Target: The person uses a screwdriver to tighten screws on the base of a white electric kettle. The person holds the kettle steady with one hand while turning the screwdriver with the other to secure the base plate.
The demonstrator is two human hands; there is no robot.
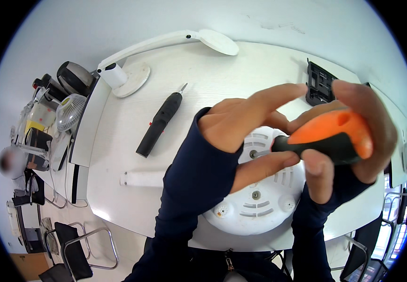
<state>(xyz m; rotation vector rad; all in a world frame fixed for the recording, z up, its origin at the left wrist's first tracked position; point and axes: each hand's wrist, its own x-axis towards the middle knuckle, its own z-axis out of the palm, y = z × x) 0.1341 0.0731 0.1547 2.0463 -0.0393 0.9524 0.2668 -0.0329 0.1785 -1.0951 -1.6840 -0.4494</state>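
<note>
An orange and black screwdriver (328, 134) lies across both my hands, its handle to the right. Its metal shaft points left into a round recess of a white, round, slotted plastic housing (241, 224) at the table's near edge. My right hand (379, 124) wraps round the handle, thumb in front. My left hand (231, 121) is at the neck, thumb against its near side, a finger behind it and the index finger stretched above. Further round recesses and small round feet show on the housing. Part of the housing is hidden under my hands.
A black electric screwdriver (160, 123) lies left on the white table (119, 131). A white strip (142, 178) sticks out beside my left sleeve. Behind stand a white desk lamp (137, 77) and an open black bit case (320, 82). Chairs (74, 244) and a cluttered side desk flank the left.
</note>
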